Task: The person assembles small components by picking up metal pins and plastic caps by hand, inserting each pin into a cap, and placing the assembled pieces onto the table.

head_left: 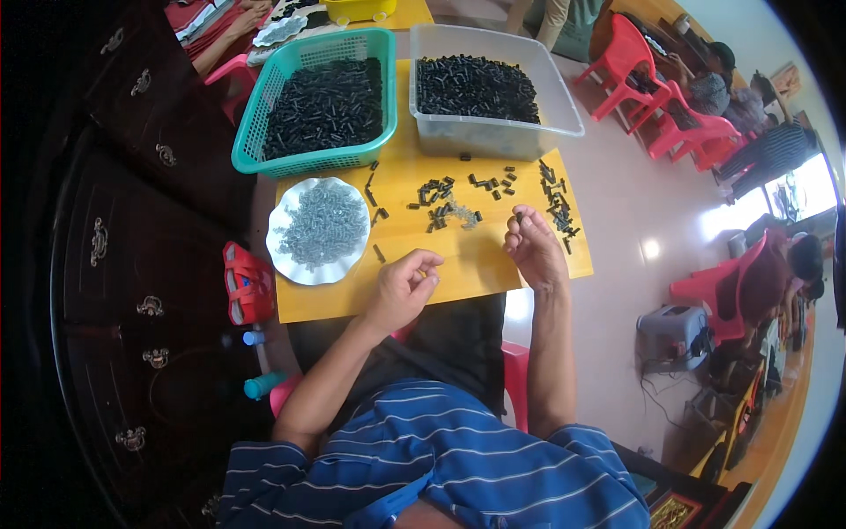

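Observation:
My right hand [536, 249] is raised over the front right of the yellow table [335, 304], pinching a small black plastic piece [519, 215] between thumb and fingertips. Lower and to the left, my left hand [405, 291] hovers by the table's front edge with its fingers curled in; what they hold, if anything, is hidden. Beyond both hands lie loose black tube-like pieces [434, 190] and a little heap of small transparent pieces [456, 212]. A longer row of black pieces [557, 198] lines the right edge. Many transparent pieces fill a white scalloped plate [275, 231] on the left.
A green basket [308, 163] and a translucent bin [476, 132], both full of black pieces, stand at the table's far side. Dark drawers [167, 256] rise on the left, beside a red bag [247, 282]. Other people sit on pink chairs [621, 66] at right.

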